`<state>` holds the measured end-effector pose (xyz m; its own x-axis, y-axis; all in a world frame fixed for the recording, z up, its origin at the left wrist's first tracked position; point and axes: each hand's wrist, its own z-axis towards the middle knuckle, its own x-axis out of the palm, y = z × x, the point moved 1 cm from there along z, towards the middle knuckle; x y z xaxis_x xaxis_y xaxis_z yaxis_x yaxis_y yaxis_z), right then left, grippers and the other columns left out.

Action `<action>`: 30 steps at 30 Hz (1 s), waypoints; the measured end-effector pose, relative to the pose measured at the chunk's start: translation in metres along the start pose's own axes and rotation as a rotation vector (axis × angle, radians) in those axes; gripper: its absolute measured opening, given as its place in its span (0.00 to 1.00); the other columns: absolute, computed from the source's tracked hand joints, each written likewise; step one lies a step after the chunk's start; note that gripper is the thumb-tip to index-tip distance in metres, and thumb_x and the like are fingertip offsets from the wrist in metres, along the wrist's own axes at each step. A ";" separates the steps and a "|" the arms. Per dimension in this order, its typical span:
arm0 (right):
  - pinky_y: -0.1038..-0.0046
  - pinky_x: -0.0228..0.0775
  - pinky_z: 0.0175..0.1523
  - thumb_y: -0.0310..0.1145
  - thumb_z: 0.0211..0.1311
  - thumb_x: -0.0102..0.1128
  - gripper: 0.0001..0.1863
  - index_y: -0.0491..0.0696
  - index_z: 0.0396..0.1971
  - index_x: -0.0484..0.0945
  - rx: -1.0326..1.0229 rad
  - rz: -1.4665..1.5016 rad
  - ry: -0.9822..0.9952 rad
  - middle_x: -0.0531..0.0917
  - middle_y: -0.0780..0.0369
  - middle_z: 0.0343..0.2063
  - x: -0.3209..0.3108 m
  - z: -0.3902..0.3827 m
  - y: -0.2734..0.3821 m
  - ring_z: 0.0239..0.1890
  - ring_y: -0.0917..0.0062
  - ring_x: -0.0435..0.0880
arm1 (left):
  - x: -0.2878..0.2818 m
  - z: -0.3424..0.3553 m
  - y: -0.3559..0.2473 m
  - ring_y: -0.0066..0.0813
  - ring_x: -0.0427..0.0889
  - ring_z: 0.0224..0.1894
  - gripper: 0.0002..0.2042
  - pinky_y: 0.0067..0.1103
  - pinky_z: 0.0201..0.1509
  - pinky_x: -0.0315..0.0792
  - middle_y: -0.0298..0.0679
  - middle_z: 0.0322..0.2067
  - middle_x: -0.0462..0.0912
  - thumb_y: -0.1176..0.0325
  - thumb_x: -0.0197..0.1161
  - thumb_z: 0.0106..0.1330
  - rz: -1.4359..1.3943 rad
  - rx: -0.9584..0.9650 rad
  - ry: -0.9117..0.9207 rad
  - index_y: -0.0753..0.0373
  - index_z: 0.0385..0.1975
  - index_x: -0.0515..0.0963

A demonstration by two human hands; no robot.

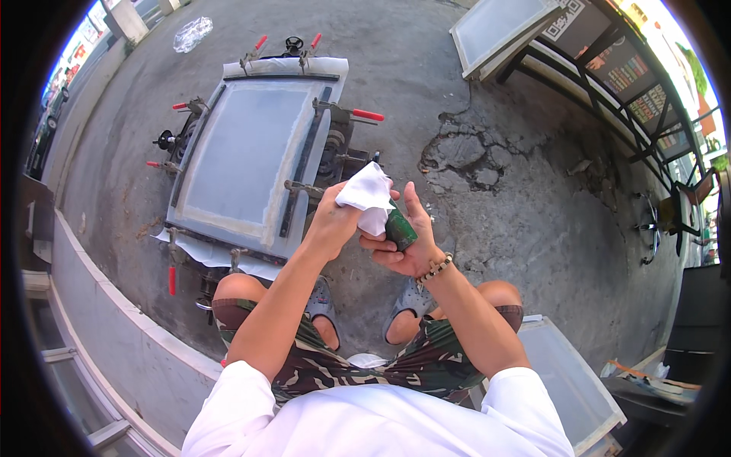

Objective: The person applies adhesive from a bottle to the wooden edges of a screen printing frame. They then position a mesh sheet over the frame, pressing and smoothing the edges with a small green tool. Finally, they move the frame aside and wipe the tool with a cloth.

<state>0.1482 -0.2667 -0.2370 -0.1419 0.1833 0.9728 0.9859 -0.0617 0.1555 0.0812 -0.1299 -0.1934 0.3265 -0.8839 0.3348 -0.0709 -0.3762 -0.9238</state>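
Observation:
My left hand (333,222) is closed on a crumpled white cloth or paper (368,187). It presses this against a dark green, worn-looking block (401,229). The block rests in my right hand (417,255), fingers curled under it and thumb raised along its side; its far end is hidden by the white piece, and I cannot tell its exact kind. Just left of my hands stands a metal stretching rig with a screen frame (236,152), its pale mesh pulled flat. Black bars line the mesh edges, and red-handled clamps (367,115) surround it.
More mesh frames lean at the far right (499,34) and stand by my right side (567,377). Cracked, broken concrete (472,156) lies right of the rig. Crumpled clear plastic (193,34) is at the far left. A low wall (114,305) runs along my left.

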 end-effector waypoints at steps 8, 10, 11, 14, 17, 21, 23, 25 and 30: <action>0.85 0.54 0.11 0.75 0.61 0.44 0.37 0.53 0.42 0.79 -0.170 -0.036 -0.229 0.82 0.68 0.27 0.013 -0.003 -0.005 0.13 0.86 0.69 | 0.026 -0.010 0.033 0.25 0.82 0.39 0.23 0.21 0.44 0.78 0.42 0.38 0.83 0.85 0.54 0.47 0.274 0.286 -0.222 0.68 0.47 0.79; 0.86 0.54 0.12 0.76 0.61 0.44 0.38 0.52 0.42 0.79 -0.164 -0.040 -0.215 0.81 0.67 0.26 0.013 -0.003 -0.004 0.13 0.86 0.68 | 0.020 -0.005 0.033 0.24 0.82 0.39 0.21 0.20 0.44 0.77 0.42 0.39 0.84 0.84 0.54 0.49 0.369 0.326 -0.201 0.68 0.47 0.79; 0.86 0.54 0.12 0.76 0.61 0.44 0.39 0.52 0.42 0.78 -0.138 -0.017 -0.173 0.79 0.66 0.25 0.014 -0.003 -0.004 0.13 0.86 0.67 | 0.016 -0.004 0.030 0.23 0.83 0.39 0.20 0.19 0.44 0.77 0.41 0.39 0.85 0.84 0.53 0.52 0.440 0.315 -0.192 0.68 0.46 0.79; 0.85 0.50 0.13 0.78 0.60 0.41 0.41 0.52 0.43 0.77 -0.010 0.019 -0.189 0.71 0.66 0.22 0.012 -0.002 -0.002 0.15 0.86 0.61 | 0.006 0.002 0.013 0.19 0.82 0.33 0.18 0.16 0.29 0.80 0.37 0.35 0.85 0.83 0.49 0.61 0.383 0.087 -0.126 0.66 0.49 0.79; 0.85 0.50 0.13 0.80 0.59 0.39 0.42 0.52 0.41 0.76 -0.028 0.080 -0.051 0.67 0.65 0.21 0.011 0.000 -0.001 0.15 0.85 0.59 | 0.006 -0.002 -0.002 0.18 0.82 0.35 0.18 0.16 0.29 0.79 0.37 0.39 0.85 0.79 0.48 0.65 -0.016 0.060 -0.031 0.64 0.53 0.79; 0.86 0.55 0.13 0.77 0.61 0.42 0.39 0.53 0.44 0.78 -0.133 0.002 -0.165 0.83 0.69 0.28 0.009 -0.002 -0.002 0.16 0.86 0.72 | 0.023 -0.010 0.011 0.22 0.82 0.39 0.25 0.20 0.38 0.81 0.35 0.41 0.84 0.86 0.56 0.55 0.573 0.432 -0.059 0.61 0.55 0.78; 0.86 0.58 0.13 0.76 0.61 0.44 0.38 0.53 0.42 0.80 -0.156 -0.011 -0.231 0.83 0.68 0.27 0.010 -0.002 -0.003 0.15 0.86 0.72 | 0.024 -0.010 0.026 0.21 0.82 0.39 0.24 0.19 0.38 0.80 0.35 0.39 0.83 0.87 0.55 0.53 0.404 0.349 -0.081 0.61 0.51 0.79; 0.85 0.61 0.13 0.75 0.62 0.45 0.37 0.53 0.40 0.81 -0.169 -0.027 -0.285 0.83 0.67 0.26 0.010 -0.002 -0.002 0.14 0.87 0.71 | 0.021 -0.006 0.038 0.20 0.82 0.37 0.22 0.19 0.35 0.80 0.36 0.38 0.83 0.88 0.54 0.52 0.391 0.333 -0.136 0.63 0.48 0.79; 0.86 0.53 0.13 0.76 0.60 0.47 0.38 0.53 0.41 0.79 -0.123 -0.035 -0.172 0.79 0.66 0.24 0.012 -0.002 -0.004 0.13 0.86 0.67 | 0.013 0.001 0.039 0.30 0.85 0.36 0.22 0.25 0.42 0.77 0.40 0.34 0.85 0.85 0.59 0.46 0.472 0.458 -0.224 0.65 0.44 0.80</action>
<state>0.1427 -0.2666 -0.2251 -0.1481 0.3517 0.9243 0.9610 -0.1695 0.2185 0.0839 -0.1561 -0.2254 0.5484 -0.8272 -0.1228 0.1355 0.2327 -0.9631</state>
